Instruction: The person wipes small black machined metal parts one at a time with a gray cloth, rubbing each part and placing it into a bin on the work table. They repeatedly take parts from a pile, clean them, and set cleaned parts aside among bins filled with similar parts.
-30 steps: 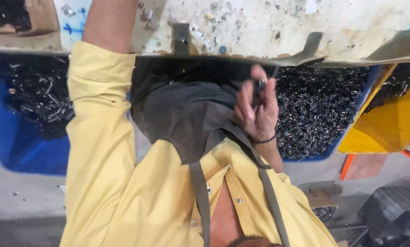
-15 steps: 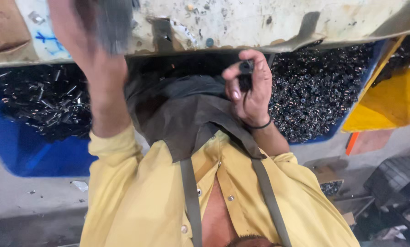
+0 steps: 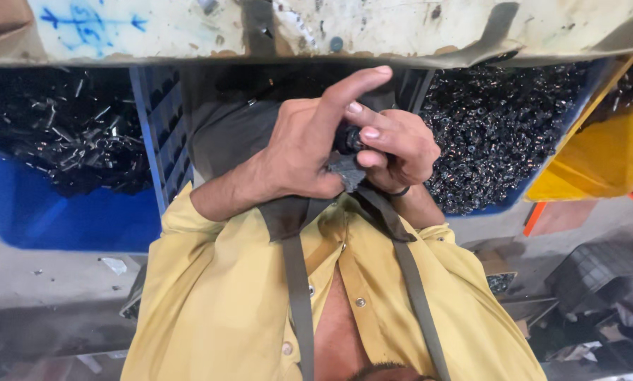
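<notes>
1. The left hand [image 3: 299, 159] and the right hand [image 3: 394, 148] meet in front of the chest, over the grey apron [image 3: 224, 134].
2. A small dark metal part [image 3: 348, 141] is pinched between them; the right fingers close on it, while the left index finger points upward.
3. Judgement: the pieces fit best kept square, with light, even pressure.
4. Blue bins of dark metal parts [image 3: 500, 134] stand on both sides.

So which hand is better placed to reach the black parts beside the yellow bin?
Probably the right hand: it is just beside their blue bin, though it holds a small dark part; the left hand lies farther away.
</notes>
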`<action>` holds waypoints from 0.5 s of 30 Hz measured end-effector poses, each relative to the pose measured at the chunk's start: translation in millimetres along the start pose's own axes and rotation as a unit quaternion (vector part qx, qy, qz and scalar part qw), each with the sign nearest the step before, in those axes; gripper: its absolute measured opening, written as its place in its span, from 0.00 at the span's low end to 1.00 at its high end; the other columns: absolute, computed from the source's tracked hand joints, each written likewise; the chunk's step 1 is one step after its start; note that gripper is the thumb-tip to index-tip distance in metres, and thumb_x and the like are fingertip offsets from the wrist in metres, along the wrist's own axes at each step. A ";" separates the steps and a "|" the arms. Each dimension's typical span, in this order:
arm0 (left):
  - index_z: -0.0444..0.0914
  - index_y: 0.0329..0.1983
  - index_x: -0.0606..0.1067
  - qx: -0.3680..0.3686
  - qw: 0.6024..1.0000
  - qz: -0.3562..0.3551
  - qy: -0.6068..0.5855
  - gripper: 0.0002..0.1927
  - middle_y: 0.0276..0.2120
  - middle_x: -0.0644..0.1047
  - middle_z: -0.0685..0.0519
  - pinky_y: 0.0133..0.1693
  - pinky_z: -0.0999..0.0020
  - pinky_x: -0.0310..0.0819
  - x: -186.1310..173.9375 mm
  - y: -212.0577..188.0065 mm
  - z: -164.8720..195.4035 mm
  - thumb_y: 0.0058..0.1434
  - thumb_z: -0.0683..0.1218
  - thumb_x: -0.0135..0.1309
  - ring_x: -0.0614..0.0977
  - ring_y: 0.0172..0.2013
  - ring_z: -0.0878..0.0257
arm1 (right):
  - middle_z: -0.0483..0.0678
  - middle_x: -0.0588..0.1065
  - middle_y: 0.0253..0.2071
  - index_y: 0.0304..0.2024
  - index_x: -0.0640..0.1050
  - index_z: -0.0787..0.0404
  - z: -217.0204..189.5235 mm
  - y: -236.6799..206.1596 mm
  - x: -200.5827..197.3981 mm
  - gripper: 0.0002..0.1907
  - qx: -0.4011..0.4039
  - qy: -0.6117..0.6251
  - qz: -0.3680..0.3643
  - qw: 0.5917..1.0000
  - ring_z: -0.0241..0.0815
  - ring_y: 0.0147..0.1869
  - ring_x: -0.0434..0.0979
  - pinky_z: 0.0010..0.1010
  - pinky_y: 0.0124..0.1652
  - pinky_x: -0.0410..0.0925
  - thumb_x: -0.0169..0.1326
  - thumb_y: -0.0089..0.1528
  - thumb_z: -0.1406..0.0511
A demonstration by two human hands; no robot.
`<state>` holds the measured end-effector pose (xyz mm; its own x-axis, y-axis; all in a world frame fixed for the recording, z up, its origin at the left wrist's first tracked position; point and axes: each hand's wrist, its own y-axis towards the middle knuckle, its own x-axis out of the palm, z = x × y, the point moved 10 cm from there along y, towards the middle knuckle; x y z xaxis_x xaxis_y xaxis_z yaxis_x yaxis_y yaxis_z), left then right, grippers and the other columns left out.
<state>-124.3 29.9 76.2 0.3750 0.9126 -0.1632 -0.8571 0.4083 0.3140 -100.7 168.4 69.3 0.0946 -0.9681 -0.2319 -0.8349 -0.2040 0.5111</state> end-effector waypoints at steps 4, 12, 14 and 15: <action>0.39 0.74 0.55 -0.022 0.999 -0.036 0.029 0.48 0.40 0.80 0.50 0.38 0.67 0.78 5.5 -0.1 -1.8 0.52 0.44 0.65 0.85 0.37 0.55 | 0.60 0.82 0.42 0.42 0.72 0.61 0.0 -3.5 -1.4 0.16 -0.006 -0.018 0.008 1.000 0.43 0.23 0.70 0.33 0.27 0.64 0.63 0.64 0.58; 0.40 0.78 0.54 -0.017 0.992 -0.087 0.092 0.58 0.37 0.80 0.52 0.34 0.64 0.76 13.6 -14.0 -11.6 0.42 0.44 0.65 0.83 0.33 0.55 | 0.52 0.78 0.37 0.41 0.82 0.62 -9.4 19.5 6.6 0.11 0.037 -0.020 -0.127 0.991 0.47 0.37 0.80 0.35 0.36 0.72 0.69 0.57 0.69; 0.39 0.78 0.53 -0.006 0.987 -0.111 0.115 0.61 0.35 0.80 0.52 0.34 0.63 0.76 18.6 -15.8 -11.1 0.38 0.46 0.66 0.83 0.32 0.54 | 0.51 0.77 0.35 0.41 0.83 0.62 -10.1 20.1 9.8 0.13 0.036 -0.017 -0.168 0.985 0.46 0.37 0.80 0.35 0.34 0.71 0.68 0.53 0.70; 0.39 0.78 0.53 -0.006 0.984 -0.128 0.127 0.62 0.31 0.79 0.53 0.33 0.62 0.75 21.8 -14.9 -12.0 0.36 0.47 0.66 0.82 0.30 0.54 | 0.52 0.78 0.36 0.41 0.83 0.63 -10.1 19.3 11.8 0.15 0.028 -0.022 -0.188 0.982 0.48 0.37 0.80 0.36 0.35 0.71 0.67 0.51 0.70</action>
<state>-107.6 43.4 56.7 0.4795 0.7446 -0.4644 -0.7509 0.6220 0.2220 -110.2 151.5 84.9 0.3789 -0.8182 -0.4325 -0.7739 -0.5364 0.3367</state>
